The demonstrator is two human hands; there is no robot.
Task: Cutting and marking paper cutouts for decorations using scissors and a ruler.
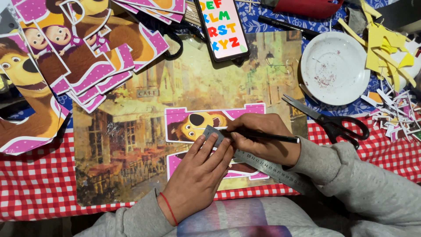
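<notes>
My left hand (199, 169) presses flat, fingers spread, on a steel ruler (258, 161) across a pink-edged cartoon-bear card cutout (199, 125); my right hand (263, 136) grips a thin black cutting tool (267, 137). Beyond, a round white plate (335, 68) holds reddish specks on the worktop.

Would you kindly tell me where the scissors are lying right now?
In the head view, the scissors lie open on the right, just below the white plate and right of the right hand.
</notes>
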